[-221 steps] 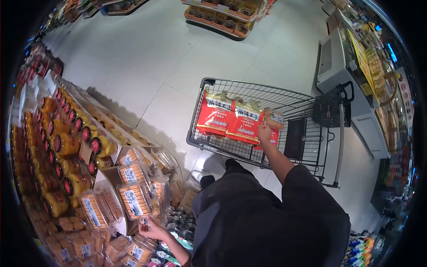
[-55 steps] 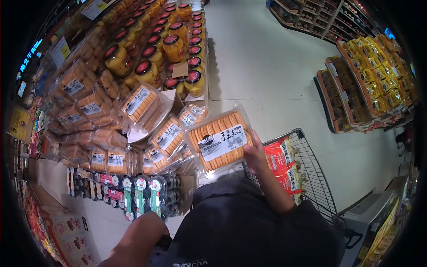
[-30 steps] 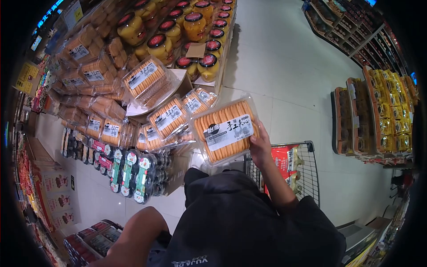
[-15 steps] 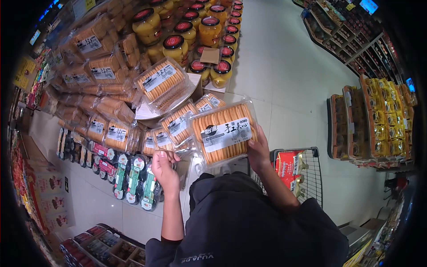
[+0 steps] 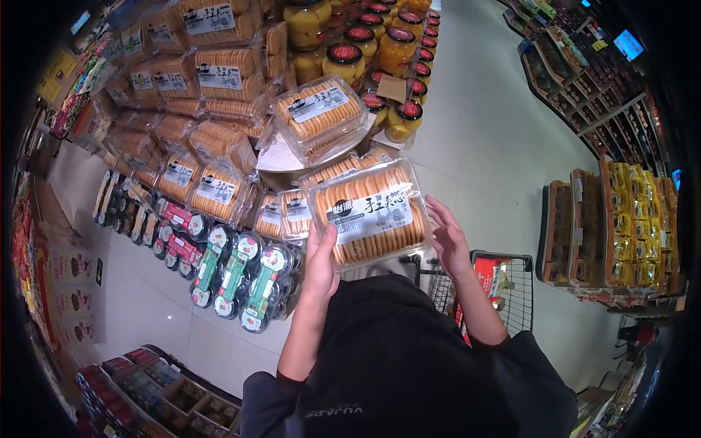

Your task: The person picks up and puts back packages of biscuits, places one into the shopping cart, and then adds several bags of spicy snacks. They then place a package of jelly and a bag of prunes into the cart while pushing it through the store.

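Observation:
A clear plastic pack of sandwich biscuits [image 5: 371, 237] with a white and black label is held up in front of my chest. My left hand [image 5: 320, 261] grips its lower left corner, with the thumb over the front and the other fingers hidden behind. At the pack's right edge is my right hand [image 5: 451, 241], its fingers stretched and apart; whether it still touches the wrapper I cannot tell. Just beyond, a similar biscuit pack [image 5: 321, 109] rests on top of a display stand [image 5: 281, 157], and several more lie below it.
Stacked biscuit packs [image 5: 219, 77] and jars of yellow fruit [image 5: 343, 66] fill the display ahead. Green-banded round tubs [image 5: 259, 292] stand low at left. A shopping cart [image 5: 518, 292] holding a red package is at my right, near a rack of yellow packets [image 5: 631, 219].
My left hand has come up and taken hold of the biscuit pack's left corner. My right hand has loosened from its right side, fingers spreading. The view has shifted left.

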Motion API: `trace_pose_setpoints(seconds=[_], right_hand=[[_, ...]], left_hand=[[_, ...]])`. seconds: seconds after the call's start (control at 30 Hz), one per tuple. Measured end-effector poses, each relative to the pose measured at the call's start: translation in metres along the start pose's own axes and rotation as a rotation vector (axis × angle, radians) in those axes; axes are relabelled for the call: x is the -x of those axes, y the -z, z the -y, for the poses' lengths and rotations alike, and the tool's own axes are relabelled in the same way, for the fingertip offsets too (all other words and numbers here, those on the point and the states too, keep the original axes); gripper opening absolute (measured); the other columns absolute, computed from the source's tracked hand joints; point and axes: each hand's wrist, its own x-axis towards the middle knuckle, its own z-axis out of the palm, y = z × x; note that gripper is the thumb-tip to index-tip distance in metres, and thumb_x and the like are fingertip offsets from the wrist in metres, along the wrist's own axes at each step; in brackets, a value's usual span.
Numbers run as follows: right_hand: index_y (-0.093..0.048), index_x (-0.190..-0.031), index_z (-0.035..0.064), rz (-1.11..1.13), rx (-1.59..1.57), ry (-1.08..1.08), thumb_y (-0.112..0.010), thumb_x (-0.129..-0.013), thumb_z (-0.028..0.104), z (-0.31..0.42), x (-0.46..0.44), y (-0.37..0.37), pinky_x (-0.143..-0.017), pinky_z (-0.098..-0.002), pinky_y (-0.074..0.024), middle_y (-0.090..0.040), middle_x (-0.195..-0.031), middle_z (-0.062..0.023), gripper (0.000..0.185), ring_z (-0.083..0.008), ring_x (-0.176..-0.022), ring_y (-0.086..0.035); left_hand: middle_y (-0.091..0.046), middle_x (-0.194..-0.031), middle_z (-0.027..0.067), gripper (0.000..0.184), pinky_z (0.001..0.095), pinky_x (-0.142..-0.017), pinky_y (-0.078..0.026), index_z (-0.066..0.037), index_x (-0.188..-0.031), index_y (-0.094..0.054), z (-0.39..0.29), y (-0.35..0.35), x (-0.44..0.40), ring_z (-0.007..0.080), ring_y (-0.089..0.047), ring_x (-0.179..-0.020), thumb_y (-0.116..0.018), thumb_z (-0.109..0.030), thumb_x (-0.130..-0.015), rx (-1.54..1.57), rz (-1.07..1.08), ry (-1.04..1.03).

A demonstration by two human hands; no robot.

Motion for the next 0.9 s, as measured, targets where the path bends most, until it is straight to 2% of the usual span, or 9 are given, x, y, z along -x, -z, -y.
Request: trace_pose_setpoints(seconds=[0.17,0.2,0.33,0.37,0.43,0.7,0.73,0.8,0.9], right_hand=[[-0.042,-0.126,-0.0034,-0.737,1.371,0.151,-0.06,-0.083,0.023,-0.059,0.021,0.186,-0.097,-0.0401,-0.0382,-0.049,-0.124,-0.0199,0.054,-0.0313,-0.114,-0.048],[-0.043,-0.126,-0.003,-0.817,1.541,-0.014,-0.061,-0.081,0.027,-0.07,0.042,0.207,-0.098,-0.0423,-0.0367,-0.048,-0.122,-0.0226,0.057,-0.0357,-0.114,-0.046],[-0.045,-0.122,-0.0048,-0.775,1.282,-0.518,-0.064,-0.078,0.031,-0.13,0.119,0.251,-0.092,-0.0443,-0.0411,-0.056,-0.111,-0.0265,0.06,-0.0375,-0.104,-0.055],[-0.045,-0.122,-0.0048,-0.767,1.285,-0.509,-0.064,-0.078,0.031,-0.137,0.126,0.249,-0.092,-0.0443,-0.0411,-0.056,-0.111,-0.0265,0.06,-0.0375,-0.104,-0.055],[-0.056,-0.097,-0.0074,-0.828,1.243,-0.404,-0.059,-0.079,0.02,-0.153,0.135,0.245,-0.069,-0.0443,-0.0491,-0.063,-0.083,-0.0248,0.033,-0.0379,-0.083,-0.064],[-0.057,-0.093,-0.0061,-0.809,1.344,-0.483,-0.056,-0.079,0.019,-0.145,0.131,0.206,-0.07,-0.0454,-0.0497,-0.063,-0.083,-0.027,0.029,-0.0394,-0.083,-0.063],[-0.057,-0.094,-0.0061,-0.78,1.274,-0.563,-0.057,-0.078,0.02,-0.117,0.122,0.159,-0.072,-0.0451,-0.0497,-0.063,-0.085,-0.0273,0.031,-0.0395,-0.085,-0.063],[-0.062,-0.088,-0.0007,-0.815,1.415,-0.567,-0.061,-0.078,0.025,-0.154,0.128,0.202,-0.068,-0.0414,-0.0519,-0.066,-0.081,-0.0206,0.027,-0.0325,-0.077,-0.067],[-0.064,-0.09,-0.002,-0.784,1.47,-0.626,-0.062,-0.077,0.029,-0.171,0.127,0.206,-0.075,-0.0424,-0.0507,-0.066,-0.084,-0.0229,0.034,-0.0351,-0.084,-0.065]], left_hand=[[-0.042,-0.134,0.0105,0.058,0.033,-0.104,-0.027,-0.002,-0.14,-0.027,-0.018,0.025,0.003,0.0194,-0.037,-0.125,-0.052,-0.025,-0.093,-0.046,0.0,-0.17],[-0.042,-0.134,0.0105,0.058,0.033,-0.104,-0.027,-0.002,-0.14,-0.027,-0.022,0.029,0.002,0.0194,-0.037,-0.125,-0.052,-0.025,-0.093,-0.038,-0.008,-0.184],[-0.04,-0.136,0.0116,0.064,0.0337,-0.105,-0.025,-0.001,-0.141,-0.024,-0.054,0.026,0.005,0.0208,-0.037,-0.126,-0.053,-0.031,-0.092,-0.025,-0.032,-0.29],[-0.04,-0.136,0.0117,0.064,0.034,-0.105,-0.026,-0.001,-0.141,-0.025,-0.062,0.023,0.004,0.0211,-0.037,-0.126,-0.053,-0.031,-0.092,-0.03,-0.014,-0.338],[-0.042,-0.134,0.0124,0.064,0.0347,-0.104,-0.028,0.0,-0.139,-0.026,-0.074,0.019,0.006,0.0216,-0.041,-0.123,-0.054,-0.031,-0.091,-0.028,-0.004,-0.388],[-0.051,-0.123,0.0122,0.051,0.0336,-0.095,-0.042,0.0,-0.132,-0.032,-0.115,-0.018,-0.007,0.0206,-0.054,-0.11,-0.047,-0.03,-0.094,-0.048,0.125,-0.574],[-0.051,-0.123,0.0122,0.051,0.0336,-0.095,-0.042,0.0,-0.132,-0.032,-0.123,-0.029,-0.008,0.0206,-0.054,-0.11,-0.047,-0.03,-0.094,-0.041,0.139,-0.582],[-0.046,-0.126,0.0135,0.068,0.0338,-0.096,-0.039,0.001,-0.136,-0.027,-0.141,-0.052,-0.007,0.0204,-0.05,-0.112,-0.061,-0.031,-0.087,-0.004,0.23,-0.604],[-0.046,-0.126,0.0126,0.07,0.0333,-0.099,-0.036,0.002,-0.135,-0.028,-0.154,-0.077,-0.012,0.0198,-0.047,-0.114,-0.062,-0.035,-0.086,-0.012,0.249,-0.647]])
